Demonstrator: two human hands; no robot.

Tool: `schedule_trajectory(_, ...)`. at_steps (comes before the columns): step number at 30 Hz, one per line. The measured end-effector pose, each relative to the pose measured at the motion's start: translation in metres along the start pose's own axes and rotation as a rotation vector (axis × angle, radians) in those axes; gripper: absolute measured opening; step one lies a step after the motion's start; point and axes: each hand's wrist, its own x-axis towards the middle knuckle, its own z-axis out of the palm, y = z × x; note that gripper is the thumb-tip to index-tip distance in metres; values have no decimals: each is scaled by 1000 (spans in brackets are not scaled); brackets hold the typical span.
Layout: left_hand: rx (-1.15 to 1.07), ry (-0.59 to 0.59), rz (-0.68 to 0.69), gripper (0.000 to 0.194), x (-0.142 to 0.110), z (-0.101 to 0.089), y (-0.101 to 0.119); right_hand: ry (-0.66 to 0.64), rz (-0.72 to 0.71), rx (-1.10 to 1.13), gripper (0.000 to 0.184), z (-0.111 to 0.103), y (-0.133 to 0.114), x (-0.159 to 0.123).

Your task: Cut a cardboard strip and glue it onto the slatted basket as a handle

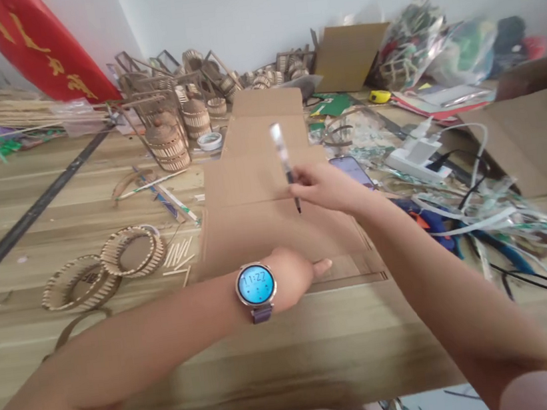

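A flattened brown cardboard sheet (258,166) lies along the wooden table (322,346) in front of me. My right hand (326,188) is closed around a pen (284,160) and holds it upright, tip down just above the cardboard. My left hand (295,273), with a round blue-faced watch (256,285) on the wrist, rests on the near edge of the cardboard; its fingers are mostly hidden behind the wrist, with only one fingertip showing.
Woven bamboo rings (104,264) and loose sticks lie at the left, small bamboo baskets (169,145) behind them. A phone (352,169), a white power strip (416,158), tangled cables and plastic bags crowd the right side. A red banner (41,47) hangs at back left.
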Motion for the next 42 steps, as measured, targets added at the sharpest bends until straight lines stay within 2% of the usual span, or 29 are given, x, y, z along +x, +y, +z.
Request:
schedule_trajectory(3,46,-209,26,91,1,-12,-2,286,119,382,9,-15,22,-48)
schedule_trajectory(5,76,-272,24,89,6,-20,-2,405,206,565,12,-13,33,-82)
schedule_trajectory(7,83,-294,10,87,12,-27,-4,517,295,709,14,-3,41,-114)
schedule_trajectory(10,48,-296,43,91,13,-33,-10,594,421,826,9,23,45,-155)
schedule_trajectory(13,60,-200,122,94,8,-36,-12,523,479,751,10,48,41,-183)
schedule_trajectory(14,72,-213,122,92,7,-38,-11,497,494,741,11,55,38,-188)
schedule_trajectory(17,61,-249,49,83,6,-40,-2,505,556,838,14,66,34,-194)
schedule_trajectory(20,29,-244,-13,85,10,-40,5,572,622,1074,18,68,35,-190)
schedule_trajectory(22,74,-233,-6,93,13,-36,7,585,653,1197,21,66,37,-187)
schedule_trajectory(25,207,-125,77,94,16,-28,3,579,671,1260,23,63,39,-185)
schedule_trajectory(29,301,53,294,94,23,-14,-5,580,688,1227,24,64,41,-184)
schedule_trajectory(31,268,90,371,92,28,-10,-9,582,696,1214,22,65,42,-184)
schedule_trajectory(36,154,39,459,91,42,-12,-21,650,694,1163,15,70,44,-189)
schedule_trajectory(40,97,64,504,83,49,-15,-26,585,620,874,11,73,32,-197)
schedule_trajectory(42,106,57,490,89,49,-17,-25,535,535,727,11,74,21,-198)
